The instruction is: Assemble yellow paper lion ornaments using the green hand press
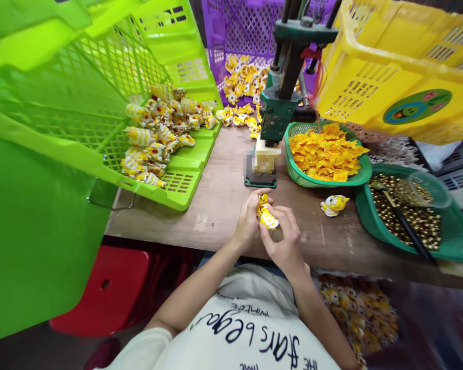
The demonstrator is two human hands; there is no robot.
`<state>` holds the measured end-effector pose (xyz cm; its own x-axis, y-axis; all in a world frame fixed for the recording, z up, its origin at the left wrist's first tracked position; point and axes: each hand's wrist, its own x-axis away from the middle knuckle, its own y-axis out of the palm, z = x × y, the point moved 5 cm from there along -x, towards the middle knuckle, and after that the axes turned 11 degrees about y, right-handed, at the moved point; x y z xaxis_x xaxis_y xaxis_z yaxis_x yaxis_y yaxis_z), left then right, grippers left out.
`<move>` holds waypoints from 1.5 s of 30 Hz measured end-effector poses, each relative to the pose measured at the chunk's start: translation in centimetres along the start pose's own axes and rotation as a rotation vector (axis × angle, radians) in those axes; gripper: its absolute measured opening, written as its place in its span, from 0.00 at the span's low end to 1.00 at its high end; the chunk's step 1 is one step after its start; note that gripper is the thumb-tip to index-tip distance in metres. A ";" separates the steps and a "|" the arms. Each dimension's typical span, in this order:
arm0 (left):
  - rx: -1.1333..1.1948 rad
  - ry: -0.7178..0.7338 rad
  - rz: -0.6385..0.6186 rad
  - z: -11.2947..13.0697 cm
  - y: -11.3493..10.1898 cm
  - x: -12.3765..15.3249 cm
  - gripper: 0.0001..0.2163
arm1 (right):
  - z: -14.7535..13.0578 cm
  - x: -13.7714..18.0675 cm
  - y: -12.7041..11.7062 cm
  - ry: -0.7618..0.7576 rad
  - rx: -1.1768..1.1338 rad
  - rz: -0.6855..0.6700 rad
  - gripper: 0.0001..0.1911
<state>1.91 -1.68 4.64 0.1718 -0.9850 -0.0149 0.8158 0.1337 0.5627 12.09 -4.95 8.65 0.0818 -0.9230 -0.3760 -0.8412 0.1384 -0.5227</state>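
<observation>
Close in front of my body, both hands grip a small yellow-and-white striped toy figure (268,220). My left hand (247,218) closes on its upper left side, where a plain yellow portion shows. The thumb and fingers of my right hand (286,234) pinch the striped portion. Whether the figure is one piece or two parts pressed together I cannot tell. Just beyond my fingertips stands a green hand press (280,110) with a pale block under its ram. A similar toy figure (334,205) lies on the table to the right.
A green basket (312,181) holds yellow plastic pieces; another green basket (364,218) holds gold beads, a spoon and a clear cup. A tipped lime crate (185,198) with striped figures stands left. Purple (247,25) and yellow (362,61) crates stand behind. A red stool (104,295) is below left.
</observation>
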 end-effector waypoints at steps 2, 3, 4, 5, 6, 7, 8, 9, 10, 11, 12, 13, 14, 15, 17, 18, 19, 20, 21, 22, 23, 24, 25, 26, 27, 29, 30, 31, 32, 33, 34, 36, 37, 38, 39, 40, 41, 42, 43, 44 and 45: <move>0.027 -0.013 -0.019 0.2 0.2 0.5 0.19 | -0.2 0.3 -0.1 -0.021 0.021 -0.014 0.16; 0.041 -0.017 -0.028 0.3 0.2 0.8 0.19 | -0.4 0.4 -0.1 -0.032 0.020 -0.015 0.16; 0.052 -0.019 -0.037 0.5 0.3 1.1 0.20 | -0.5 0.5 -0.1 -0.040 0.013 -0.013 0.15; 0.060 -0.018 -0.044 0.8 0.4 1.4 0.20 | -0.7 0.6 0.0 -0.045 0.003 -0.006 0.14; 0.066 -0.018 -0.052 1.0 0.5 1.6 0.20 | -0.8 0.7 0.1 -0.048 -0.008 0.008 0.14; 0.073 -0.020 -0.060 1.3 0.6 1.9 0.20 | -0.9 0.9 0.3 -0.048 -0.020 0.031 0.13; 0.082 -0.021 -0.067 1.5 0.7 2.1 0.20 | -1.0 1.2 0.5 -0.047 -0.030 0.060 0.13; 0.089 -0.020 -0.071 1.6 0.7 2.3 0.20 | -1.1 1.5 0.8 -0.047 -0.041 0.093 0.13; 0.094 -0.015 -0.072 1.6 0.7 2.4 0.20 | -1.0 1.8 1.2 -0.049 -0.052 0.128 0.13; 0.097 -0.008 -0.066 1.6 0.5 2.4 0.21 | -0.9 2.2 1.5 -0.051 -0.062 0.152 0.15; 0.097 0.002 -0.050 1.4 0.3 2.3 0.21 | -0.6 2.5 1.9 -0.051 -0.065 0.152 0.16; 0.095 0.011 -0.026 1.1 -0.1 2.1 0.21 | -0.2 2.7 2.4 -0.046 -0.060 0.122 0.18; 0.091 0.017 0.001 0.7 -0.6 1.8 0.21 | 0.4 2.7 2.7 -0.034 -0.042 0.064 0.21; 0.083 0.021 0.027 0.1 -1.2 1.3 0.21 | 1.2 2.4 2.9 -0.016 -0.006 -0.011 0.23; 0.062 0.022 0.069 -1.1 -2.3 0.1 0.22 | 3.1 1.1 2.4 0.019 0.111 -0.163 0.27; 0.049 0.024 0.083 -1.6 -2.9 -0.6 0.23 | 4.2 -0.2 1.6 0.034 0.178 -0.207 0.28; 0.040 0.026 0.093 -2.2 -3.3 -1.3 0.24 | 5.3 -1.8 0.5 0.050 0.243 -0.224 0.28; 0.039 0.030 0.100 -2.7 -3.7 -1.9 0.25 | 6.4 -3.8 -0.9 0.069 0.306 -0.215 0.28; 0.044 0.032 0.105 -3.1 -4.0 -2.5 0.25 | 7.6 -6.1 -2.4 0.097 0.367 -0.189 0.26; 0.050 0.033 0.105 -3.4 -4.2 -3.0 0.26 | 8.7 -8.5 -3.8 0.139 0.439 -0.156 0.25; 0.052 0.034 0.100 -3.7 -4.3 -3.3 0.26 | 9.8 -10.9 -5.0 0.196 0.527 -0.129 0.24; 0.046 0.036 0.092 -3.9 -4.4 -3.6 0.27 | 10.9 -13.1 -5.9 0.262 0.624 -0.118 0.23; 0.032 0.037 0.082 -4.0 -4.5 -3.8 0.28 | 12.0 -15.0 -6.5 0.326 0.710 -0.122 0.23; 0.013 0.035 0.069 -4.2 -4.6 -3.9 0.29 | 12.9 -16.6 -6.8 0.380 0.774 -0.139 0.22; -0.009 0.031 0.052 -4.3 -4.7 -3.9 0.29 | 13.6 -17.8 -6.9 0.420 0.813 -0.163 0.22; -0.042 0.019 0.018 -4.4 -4.7 -3.7 0.29 | 14.8 -19.5 -6.7 0.459 0.819 -0.197 0.20; -0.052 0.014 0.008 -4.4 -4.7 -3.5 0.29 | 15.2 -20.0 -6.6 0.470 0.803 -0.198 0.18; -0.058 0.012 0.006 -4.4 -4.7 -3.4 0.29 | 15.5 -20.4 -6.6 0.483 0.789 -0.191 0.17; -0.061 0.011 0.011 -4.3 -4.7 -3.2 0.28 | 15.8 -20.6 -6.8 0.496 0.775 -0.175 0.16; -0.060 0.010 0.023 -4.2 -4.7 -3.0 0.28 | 16.0 -20.7 -7.1 0.508 0.757 -0.154 0.15; -0.057 0.006 0.038 -4.0 -4.6 -2.8 0.27 | 16.2 -20.7 -7.6 0.518 0.735 -0.132 0.14; -0.042 -0.011 0.060 -3.7 -4.4 -2.5 0.27 | 16.0 -20.5 -8.6 0.520 0.672 -0.086 0.15; -0.031 -0.021 0.066 -3.6 -4.2 -2.3 0.27 | 15.6 -20.3 -9.2 0.514 0.635 -0.063 0.16; -0.016 -0.033 0.070 -3.5 -4.1 -2.2 0.27 | 15.1 -19.8 -9.7 0.509 0.604 -0.043 0.17; 0.000 -0.048 0.070 -3.4 -4.0 -2.0 0.27 | 14.3 -19.2 -10.1 0.498 0.560 -0.018 0.18; 0.020 -0.066 0.072 -3.3 -3.9 -2.0 0.27 | 13.4 -18.3 -10.3 0.478 0.492 0.009 0.19; 0.044 -0.084 0.074 -3.3 -3.9 -1.9 0.27 | 12.3 -17.1 -10.4 0.444 0.398 0.032 0.19; 0.072 -0.102 0.076 -3.3 -3.8 -1.9 0.27 | 11.1 -15.8 -10.2 0.405 0.287 0.041 0.18; 0.101 -0.118 0.077 -3.4 -3.8 -1.9 0.26 | 10.0 -14.3 -9.7 0.366 0.173 0.027 0.16; 0.128 -0.133 0.077 -3.4 -3.8 -2.0 0.26 | 8.9 -12.7 -8.8 0.338 0.077 -0.021 0.14; 0.150 -0.147 0.076 -3.5 -3.8 -2.1 0.26 | 8.1 -11.1 -7.7 0.327 0.020 -0.102 0.12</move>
<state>0.40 0.21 -0.34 0.1383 -0.9794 0.1468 0.7104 0.2014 0.6744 21.97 7.14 10.62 -0.0135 -0.9983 -0.0576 -0.8264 0.0435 -0.5614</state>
